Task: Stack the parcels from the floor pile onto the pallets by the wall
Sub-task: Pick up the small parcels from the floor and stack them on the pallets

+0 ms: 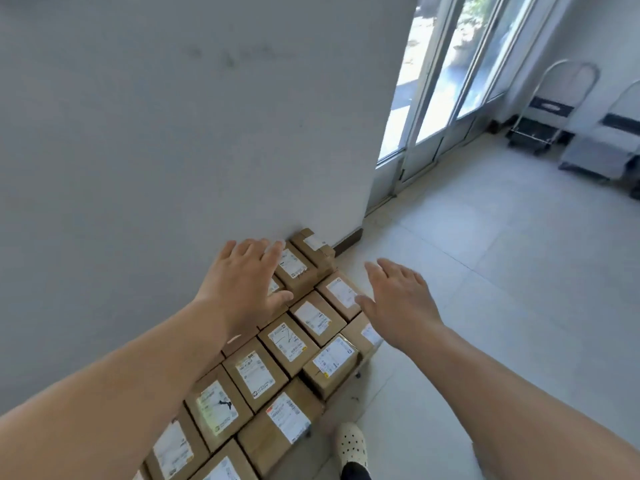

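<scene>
Parcels [289,344] brown cardboard w/ white labels, black print. Wall [173,116] pale grey. Floor [485,289] light grey tile. Shoe [351,445] cream, dark holes.

Pale tiled floor [485,306]. Brown labelled parcels [294,344] stand in close, touching rows along the left wall [173,133]. Two trolleys [595,154] stand far right. One white clog [351,445] stands near, beside the parcels.

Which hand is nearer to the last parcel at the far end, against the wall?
Left. The left hand is just left of the last parcel, fingertips near its edge. The right hand is apart, well to its right.
</scene>
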The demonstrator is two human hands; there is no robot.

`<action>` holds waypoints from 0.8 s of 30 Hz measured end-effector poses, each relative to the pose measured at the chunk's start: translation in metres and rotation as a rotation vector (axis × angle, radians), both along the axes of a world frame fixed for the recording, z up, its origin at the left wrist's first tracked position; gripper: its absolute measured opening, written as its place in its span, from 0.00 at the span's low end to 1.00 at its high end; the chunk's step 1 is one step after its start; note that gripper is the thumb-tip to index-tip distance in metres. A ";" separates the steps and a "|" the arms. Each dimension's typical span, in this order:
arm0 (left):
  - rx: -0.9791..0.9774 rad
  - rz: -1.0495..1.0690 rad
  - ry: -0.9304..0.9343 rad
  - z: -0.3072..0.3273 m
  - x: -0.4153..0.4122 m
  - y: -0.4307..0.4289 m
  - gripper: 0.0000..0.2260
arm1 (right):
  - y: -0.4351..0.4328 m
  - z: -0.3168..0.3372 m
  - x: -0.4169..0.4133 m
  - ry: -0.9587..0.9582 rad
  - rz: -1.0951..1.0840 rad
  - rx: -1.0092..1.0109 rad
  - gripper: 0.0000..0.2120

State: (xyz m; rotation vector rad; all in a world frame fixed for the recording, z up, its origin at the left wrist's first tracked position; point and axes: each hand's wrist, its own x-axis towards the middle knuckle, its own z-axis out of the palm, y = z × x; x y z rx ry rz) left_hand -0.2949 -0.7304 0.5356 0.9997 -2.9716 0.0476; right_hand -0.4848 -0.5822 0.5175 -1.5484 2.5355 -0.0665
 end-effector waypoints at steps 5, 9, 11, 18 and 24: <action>0.004 -0.194 0.021 0.014 -0.009 0.049 0.37 | 0.098 0.017 0.021 -0.013 -0.240 -0.008 0.29; 0.026 -0.362 0.024 0.016 -0.038 0.109 0.38 | 0.192 0.014 0.032 -0.013 -0.444 -0.012 0.31; 0.021 -0.451 0.025 0.015 -0.054 0.146 0.38 | 0.241 0.010 0.037 -0.021 -0.550 -0.014 0.31; 0.018 -0.732 -0.002 0.006 -0.108 0.309 0.38 | 0.420 0.001 0.062 -0.027 -0.858 -0.012 0.31; 0.097 -0.870 0.004 -0.017 -0.134 0.468 0.38 | 0.578 -0.007 0.081 -0.019 -1.011 0.024 0.30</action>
